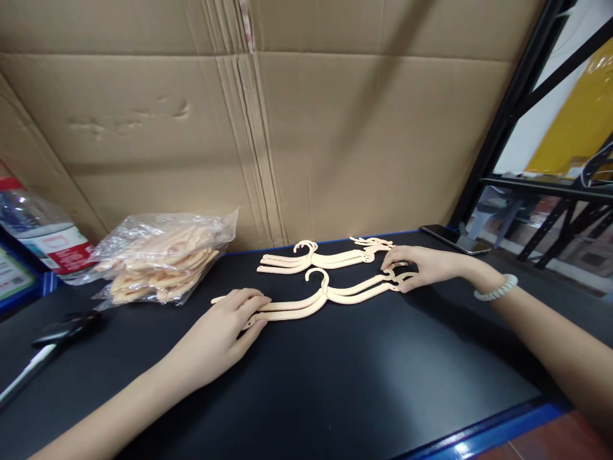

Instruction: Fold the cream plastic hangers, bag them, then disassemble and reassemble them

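Two small stacks of cream plastic hangers lie on the black table (335, 383). My left hand (225, 329) rests on the left end of the near hanger stack (325, 297), fingers curled over it. At the stack's right end, my right hand (421, 265) pinches the hangers with its fingertips; a pale bead bracelet is on that wrist. The far hanger stack (316, 259) lies just behind, untouched, close to the cardboard wall.
A clear plastic bag of more hangers (163, 262) sits at the left. Further left stand a water bottle (43, 233), a black object and a pen (23, 377). A phone (454, 239) lies at the back right. Cardboard (287, 128) backs the table; black shelving stands at the right.
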Demonstrator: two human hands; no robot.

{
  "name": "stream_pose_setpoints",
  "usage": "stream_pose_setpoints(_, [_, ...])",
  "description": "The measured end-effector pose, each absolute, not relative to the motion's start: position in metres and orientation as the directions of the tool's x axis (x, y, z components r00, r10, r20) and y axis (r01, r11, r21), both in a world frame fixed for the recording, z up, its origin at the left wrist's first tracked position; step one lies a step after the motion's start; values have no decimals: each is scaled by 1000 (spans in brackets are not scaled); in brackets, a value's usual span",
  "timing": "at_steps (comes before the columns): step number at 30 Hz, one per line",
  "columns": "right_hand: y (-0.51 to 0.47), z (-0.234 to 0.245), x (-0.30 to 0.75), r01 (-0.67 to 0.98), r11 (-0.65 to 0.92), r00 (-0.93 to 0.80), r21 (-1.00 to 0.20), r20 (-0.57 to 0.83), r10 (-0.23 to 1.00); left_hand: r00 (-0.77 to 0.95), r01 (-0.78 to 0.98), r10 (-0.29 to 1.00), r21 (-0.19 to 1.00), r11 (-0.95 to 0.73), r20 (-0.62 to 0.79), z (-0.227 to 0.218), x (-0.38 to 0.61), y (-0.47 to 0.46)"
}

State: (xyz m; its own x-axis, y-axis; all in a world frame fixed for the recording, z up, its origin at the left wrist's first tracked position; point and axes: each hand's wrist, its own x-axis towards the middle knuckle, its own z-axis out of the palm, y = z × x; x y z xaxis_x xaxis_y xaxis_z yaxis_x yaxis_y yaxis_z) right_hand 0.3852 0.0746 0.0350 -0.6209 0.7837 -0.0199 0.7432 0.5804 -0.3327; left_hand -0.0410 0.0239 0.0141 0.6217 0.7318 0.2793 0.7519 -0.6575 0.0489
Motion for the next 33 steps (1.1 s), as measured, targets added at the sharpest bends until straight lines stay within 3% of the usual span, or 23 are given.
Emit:
stream_pose_setpoints(14, [75, 35, 390, 781, 545, -567, -306, 19, 824, 607, 750, 710, 38, -660, 355, 12, -36, 19])
stream_pose_setpoints(17, [75, 34, 382, 791, 537, -535, -291, 96, 840, 672, 662, 637, 80, -746, 377, 14, -25, 5])
stream_pose_setpoints(22, [76, 23, 361, 789, 571, -500, -228, 302, 812, 854, 404, 439, 176, -898, 278, 20, -10, -15])
stream_pose_setpoints(28, [89, 14, 372, 877, 442, -332, -187, 428, 840, 855, 391, 453, 259, -883, 252, 23, -10, -15])
stream_pose_setpoints(33, [110, 2, 401, 917, 358, -250, -175, 447, 859, 851, 390, 459, 278, -878, 254, 23, -10, -15])
